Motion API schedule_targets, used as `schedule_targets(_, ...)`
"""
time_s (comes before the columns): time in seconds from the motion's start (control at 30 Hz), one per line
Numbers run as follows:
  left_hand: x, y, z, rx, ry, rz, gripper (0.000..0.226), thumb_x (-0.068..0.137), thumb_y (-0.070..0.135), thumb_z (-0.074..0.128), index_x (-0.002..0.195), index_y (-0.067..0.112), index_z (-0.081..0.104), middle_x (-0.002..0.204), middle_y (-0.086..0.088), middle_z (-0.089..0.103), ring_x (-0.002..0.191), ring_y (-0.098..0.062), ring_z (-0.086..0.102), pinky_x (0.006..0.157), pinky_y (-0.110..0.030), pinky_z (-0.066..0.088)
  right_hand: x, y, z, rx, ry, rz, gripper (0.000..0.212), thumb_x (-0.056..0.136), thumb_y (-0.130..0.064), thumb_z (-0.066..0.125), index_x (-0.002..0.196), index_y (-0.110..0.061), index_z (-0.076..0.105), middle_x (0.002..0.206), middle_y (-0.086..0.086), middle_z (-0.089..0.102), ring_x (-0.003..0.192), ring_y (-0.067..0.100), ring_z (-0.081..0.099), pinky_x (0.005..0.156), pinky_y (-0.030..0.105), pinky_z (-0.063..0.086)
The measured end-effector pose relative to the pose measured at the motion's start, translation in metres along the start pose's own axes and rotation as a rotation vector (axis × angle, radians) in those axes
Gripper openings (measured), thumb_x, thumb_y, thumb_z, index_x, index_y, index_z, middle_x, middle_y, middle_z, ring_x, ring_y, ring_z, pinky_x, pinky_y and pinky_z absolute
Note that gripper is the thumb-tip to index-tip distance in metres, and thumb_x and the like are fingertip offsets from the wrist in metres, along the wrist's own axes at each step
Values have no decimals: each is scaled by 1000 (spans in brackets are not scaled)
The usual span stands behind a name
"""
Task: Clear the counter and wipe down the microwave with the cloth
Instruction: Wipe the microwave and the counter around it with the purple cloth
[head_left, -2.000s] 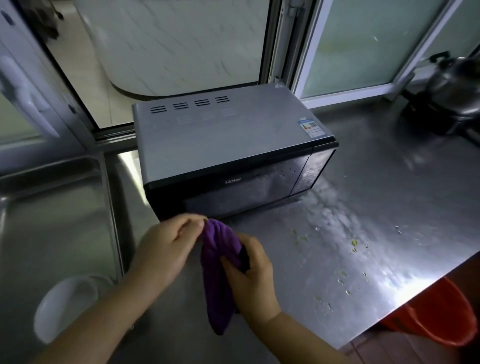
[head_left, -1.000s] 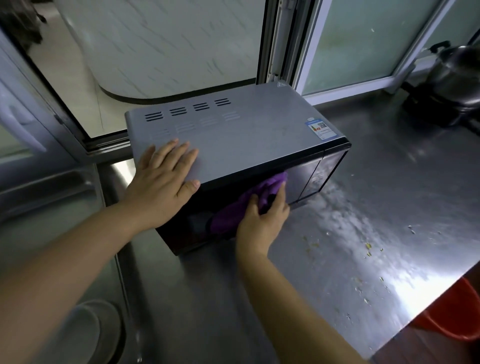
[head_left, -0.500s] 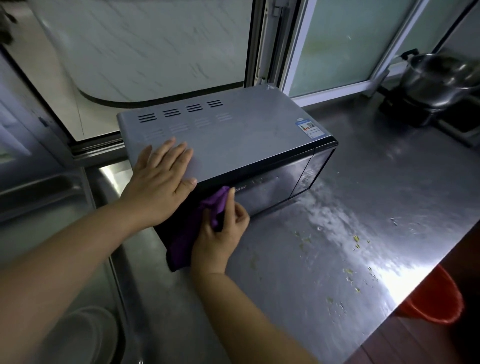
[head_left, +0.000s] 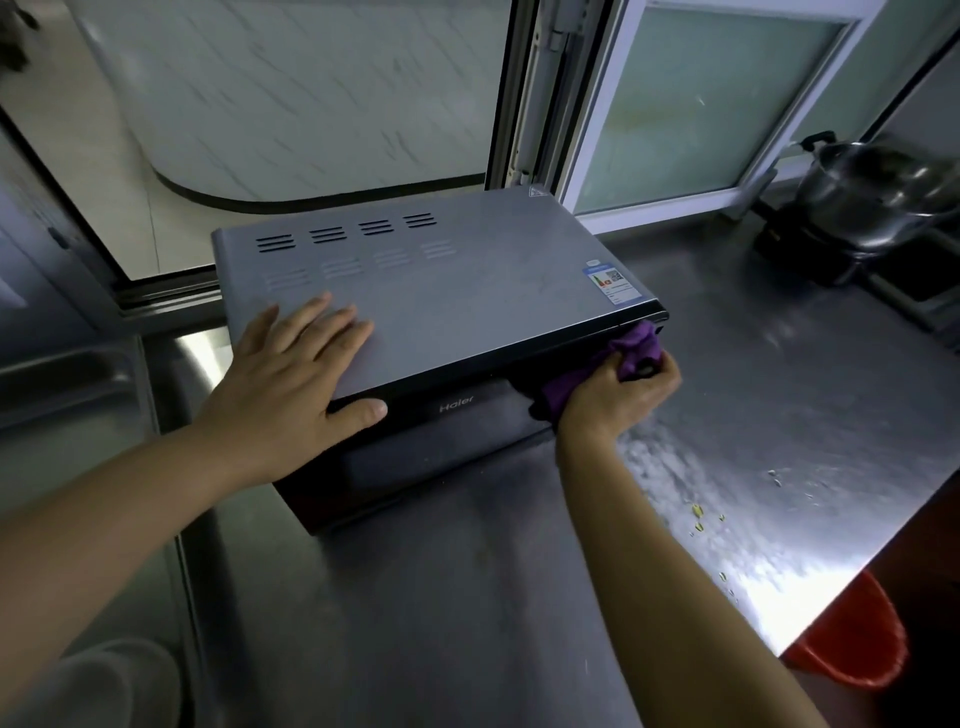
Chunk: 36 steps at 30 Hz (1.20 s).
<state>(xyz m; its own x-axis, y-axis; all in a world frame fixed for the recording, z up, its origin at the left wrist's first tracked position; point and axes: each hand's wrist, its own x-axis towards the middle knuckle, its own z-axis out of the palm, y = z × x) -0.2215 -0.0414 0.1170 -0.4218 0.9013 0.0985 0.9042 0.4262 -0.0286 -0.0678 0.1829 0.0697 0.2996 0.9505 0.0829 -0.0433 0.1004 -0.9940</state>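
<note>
**Wiping the microwave's front, right end reached**

I'm part-way through the wipe. My left hand (head_left: 291, 374) lies flat and open on the grey top of the microwave (head_left: 467, 291), fingers straight, thumb over the front edge — it steadies the box. My right hand (head_left: 618, 395) is curled round the purple cloth (head_left: 631, 345), bunched and pressed against the upper right corner of the black front, just under the top edge where the control panel sits. The microwave stands on the steel counter (head_left: 779, 415) by the window.

As I judge it, the front is being covered and may be close to done; the top and sides look untouched by the cloth. The counter is not finished either — small yellowish scraps (head_left: 698, 512) and wet smears lie on it to the right.

Against half a second ago, the cloth has travelled from the left part of the front, near my left thumb, across to the right end. My left hand has stayed planted on the top, and two seconds ago both hands were holding the cloth in front of the microwave.
</note>
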Motion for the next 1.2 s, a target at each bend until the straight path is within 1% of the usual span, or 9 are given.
schedule_targets(0.3, 1, 4, -2, -10, -15, -29, 94, 75, 75, 4, 145, 16, 25, 153, -2, 25, 143, -20, 8, 115, -47, 7, 20, -1, 2, -77, 18, 38, 39, 84, -5, 49, 121, -15, 56, 115, 6, 54, 105, 19, 55, 94, 27, 43)
schedule_targets(0.37, 1, 4, -3, -11, -8, -30, 93, 75, 74, 4, 146, 17, 24, 153, -2, 23, 143, -19, 7, 115, -47, 6, -15, -4, 1, -65, 1, 21, 41, 82, 0, 52, 122, -9, 56, 114, 12, 55, 101, 19, 54, 91, 23, 40)
schedule_targets(0.5, -1, 3, -1, -22, -5, -31, 94, 73, 74, 5, 146, 17, 23, 154, -1, 21, 143, -18, 4, 115, -46, 4, -106, 4, -2, -25, -124, 30, 44, 79, 10, 54, 122, 1, 51, 115, 16, 46, 107, 22, 47, 100, 29, 34)
schedule_targets(0.63, 0, 2, 1, -15, -4, -26, 95, 72, 75, 5, 146, 17, 23, 154, -1, 21, 143, -18, 4, 115, -47, 6, -196, 14, -10, 33, -275, 8, 56, 77, 10, 52, 128, -10, 45, 123, 12, 36, 115, 16, 41, 103, 15, 31)
schedule_targets(0.77, 0, 1, 2, -9, -2, -22, 95, 72, 75, 3, 146, 18, 20, 154, 0, 20, 143, -17, 2, 115, -48, 6, -271, 22, -12, 65, -353, -113, 59, 75, 2, 47, 129, -20, 38, 128, 11, 32, 124, 14, 37, 106, 23, 33)
schedule_targets(0.83, -1, 2, 1, -8, -3, -23, 95, 71, 74, 2, 147, 18, 20, 154, 0, 19, 143, -16, 1, 115, -47, 5, -285, 23, -15, 88, -364, -146, 55, 75, -1, 46, 127, -17, 39, 126, 11, 33, 123, 9, 38, 102, 15, 34)
schedule_targets(0.97, -1, 2, 1, 5, -3, -24, 96, 71, 75, 2, 147, 19, 19, 155, 1, 19, 143, -17, 0, 115, -48, 5, -261, 25, -18, 55, -369, -2, 43, 83, 4, 48, 121, -17, 47, 115, 0, 46, 103, -14, 46, 89, 5, 38)
schedule_targets(1.1, -1, 2, 3, 5, 9, -31, 97, 70, 77, 4, 146, 19, 22, 154, 1, 21, 143, -17, 1, 115, -47, 5, -201, 31, -11, 65, -220, 3, 56, 67, 14, 42, 111, -18, 53, 103, 3, 39, 95, 8, 44, 90, 19, 37)
schedule_targets(1.2, -2, 2, 4, 6, 28, -28, 95, 73, 76, 5, 146, 18, 23, 153, -1, 23, 143, -19, 3, 115, -48, 5, -135, 36, -5, -21, -117, 130, 55, 70, 22, 39, 120, 2, 53, 109, 18, 37, 97, 21, 41, 88, 14, 33)
